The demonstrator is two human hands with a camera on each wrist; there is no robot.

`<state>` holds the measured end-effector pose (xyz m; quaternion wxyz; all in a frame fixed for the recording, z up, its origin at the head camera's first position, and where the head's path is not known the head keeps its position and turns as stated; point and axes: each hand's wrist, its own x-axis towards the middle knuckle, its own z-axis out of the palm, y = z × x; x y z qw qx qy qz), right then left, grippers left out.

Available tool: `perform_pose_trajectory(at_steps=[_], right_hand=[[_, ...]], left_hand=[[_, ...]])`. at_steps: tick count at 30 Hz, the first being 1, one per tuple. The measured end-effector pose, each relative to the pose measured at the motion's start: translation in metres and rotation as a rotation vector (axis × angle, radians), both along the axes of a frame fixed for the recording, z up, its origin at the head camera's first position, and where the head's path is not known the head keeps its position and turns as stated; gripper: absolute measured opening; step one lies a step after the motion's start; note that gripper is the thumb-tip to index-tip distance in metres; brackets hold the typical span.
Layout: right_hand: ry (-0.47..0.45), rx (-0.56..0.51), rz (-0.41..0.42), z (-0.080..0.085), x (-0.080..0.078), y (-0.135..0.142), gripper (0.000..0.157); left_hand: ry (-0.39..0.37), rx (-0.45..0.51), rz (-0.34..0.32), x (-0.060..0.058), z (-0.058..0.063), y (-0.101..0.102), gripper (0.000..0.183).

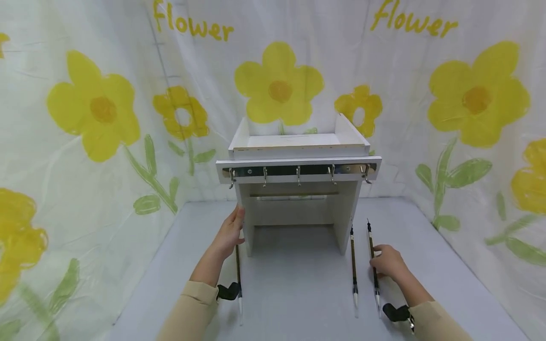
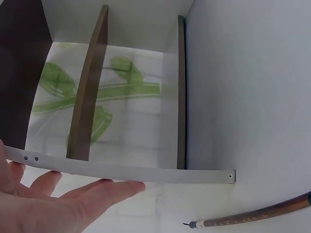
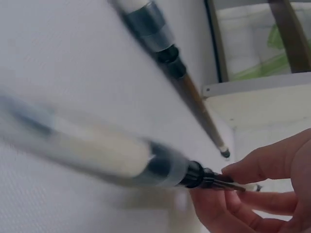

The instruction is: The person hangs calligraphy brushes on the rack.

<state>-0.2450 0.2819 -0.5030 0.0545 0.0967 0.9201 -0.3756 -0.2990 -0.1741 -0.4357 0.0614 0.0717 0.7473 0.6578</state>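
My right hand (image 1: 389, 261) pinches a calligraphy brush (image 1: 376, 286) by its dark handle, low over the table. In the right wrist view, the brush's pale tip (image 3: 97, 145) with its clear cap points toward the camera, blurred. Beside it lies a second calligraphy brush (image 1: 353, 265), close to the shelf's right side. My left hand (image 1: 228, 234) touches the left side panel of a white shelf unit (image 1: 294, 177), its fingers along the panel's outer face near the front edge (image 2: 194, 175). Just below that hand lies a third calligraphy brush (image 1: 239, 274).
A metal strip (image 1: 281, 171) with several hooks runs across the shelf's front, under an open top tray (image 1: 294, 139). The shelf stands at the back of the white table (image 1: 294, 293). Behind and around hangs a white curtain (image 1: 141, 28) painted with yellow flowers.
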Motion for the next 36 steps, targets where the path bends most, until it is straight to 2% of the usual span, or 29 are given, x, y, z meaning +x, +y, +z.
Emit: perform_pose_trajectory(at_steps=[3, 8, 14, 19, 26, 36], right_hand=[[-0.010, -0.106, 0.001, 0.006, 0.001, 0.000, 0.058], [0.047, -0.238, 0.021, 0.024, 0.007, -0.006, 0.060], [0.135, -0.323, 0.043, 0.039, 0.012, -0.010, 0.064], [0.216, -0.320, 0.043, 0.048, 0.020, -0.015, 0.064], [0.397, -0.320, -0.003, 0.065, 0.035, -0.029, 0.054], [0.701, -0.398, 0.057, 0.087, 0.051, -0.047, 0.047]], left_hand=[[-0.006, -0.006, -0.010, -0.001, 0.001, 0.000, 0.080], [0.006, -0.006, -0.009, -0.002, 0.002, -0.001, 0.078], [0.006, -0.011, 0.005, -0.002, 0.003, 0.000, 0.078], [-0.001, -0.010, 0.015, 0.002, 0.002, 0.002, 0.077], [-0.009, -0.017, 0.006, 0.005, 0.000, 0.000, 0.075], [-0.003, -0.019, 0.006, 0.004, 0.001, 0.001, 0.077]])
